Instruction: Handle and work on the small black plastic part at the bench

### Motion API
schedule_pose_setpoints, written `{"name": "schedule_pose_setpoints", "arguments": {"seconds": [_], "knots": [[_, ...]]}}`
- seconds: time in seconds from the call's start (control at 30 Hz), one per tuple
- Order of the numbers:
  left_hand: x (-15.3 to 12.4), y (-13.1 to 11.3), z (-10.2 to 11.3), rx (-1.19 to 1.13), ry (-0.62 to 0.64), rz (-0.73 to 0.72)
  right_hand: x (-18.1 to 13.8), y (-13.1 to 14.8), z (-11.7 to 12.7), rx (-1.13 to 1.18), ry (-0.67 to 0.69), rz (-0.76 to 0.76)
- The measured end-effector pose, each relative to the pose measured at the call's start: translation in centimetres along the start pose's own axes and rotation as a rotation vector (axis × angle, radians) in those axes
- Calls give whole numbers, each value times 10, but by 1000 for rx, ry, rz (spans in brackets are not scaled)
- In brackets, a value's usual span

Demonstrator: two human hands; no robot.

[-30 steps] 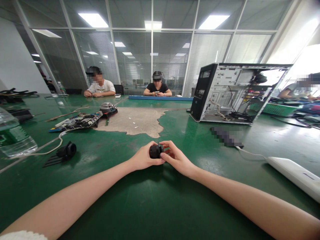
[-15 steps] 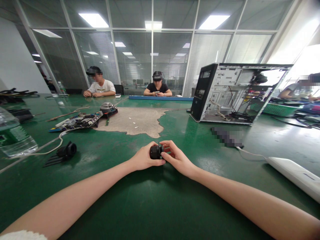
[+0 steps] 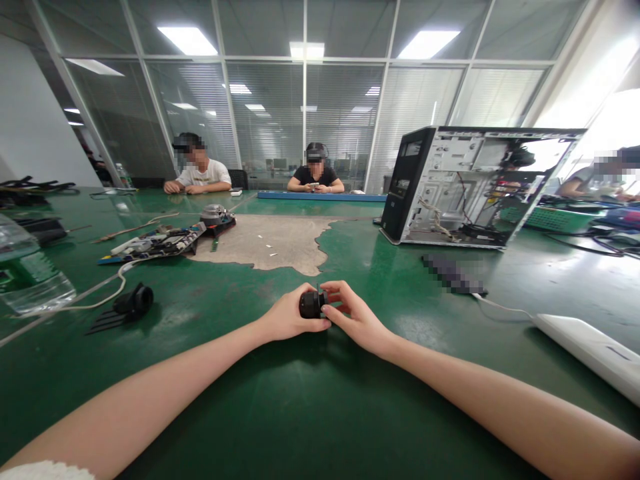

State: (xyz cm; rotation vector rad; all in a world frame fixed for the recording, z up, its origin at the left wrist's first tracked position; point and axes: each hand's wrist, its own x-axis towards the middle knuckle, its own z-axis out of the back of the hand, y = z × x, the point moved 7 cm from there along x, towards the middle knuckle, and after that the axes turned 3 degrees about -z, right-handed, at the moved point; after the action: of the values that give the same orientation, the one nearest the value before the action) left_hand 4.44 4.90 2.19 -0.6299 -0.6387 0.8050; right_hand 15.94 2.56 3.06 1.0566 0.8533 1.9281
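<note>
A small black cylindrical fitting point(image 3: 311, 305), with a narrower ringed end facing right, is held just above the green table. My left hand point(image 3: 287, 313) is closed around its wide left part, thumb below and fingers above. At the narrow end, my right hand point(image 3: 357, 317) pinches with its thumb and fingertips. The exact kind of the fitting is too small to make out. To the left lies another black round part point(image 3: 134, 301), with thin black strips point(image 3: 107, 321) beside it.
An opened computer case point(image 3: 465, 190) stands at the right, behind a dark blurred item point(image 3: 453, 275) cabled to a white power bank point(image 3: 590, 353). A water bottle point(image 3: 30, 273) and a circuit board assembly point(image 3: 155, 241) are on the left. Two people sit across the table, another far right.
Both hands keep nearly the same place and grip on the black fitting. Its narrow end seems slightly turned between my right fingertips.
</note>
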Motion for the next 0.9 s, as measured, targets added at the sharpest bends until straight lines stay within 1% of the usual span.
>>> {"name": "schedule_pose_setpoints", "arguments": {"seconds": [0.1, 0.23, 0.33, 0.47, 0.57, 0.63, 0.8, 0.9], "knots": [[1, -1, 0, -37, 0, -11, -1, -1, -1, 15, 25, -18], [1, -1, -1, -42, 5, -4, -2, 5, 2, 19, 13, 72], [0, -2, 1, -10, -4, 2, -1, 7, 4, 2, -18, 96], [0, -2, 0, 0, 1, 2, 0, 3, 2, 11, -14, 43], [1, -1, -1, -29, 4, -7, 0, -2, -2, 49, 30, -41], [1, 0, -2, -51, 0, -14, 0, -2, -3, 66, 54, -53], [1, -1, -1, -39, -3, -13, -2, 6, 3, 22, 3, 62], [0, -2, 1, 0, -8, -5, -1, 7, 4, -4, -19, 84]]}}
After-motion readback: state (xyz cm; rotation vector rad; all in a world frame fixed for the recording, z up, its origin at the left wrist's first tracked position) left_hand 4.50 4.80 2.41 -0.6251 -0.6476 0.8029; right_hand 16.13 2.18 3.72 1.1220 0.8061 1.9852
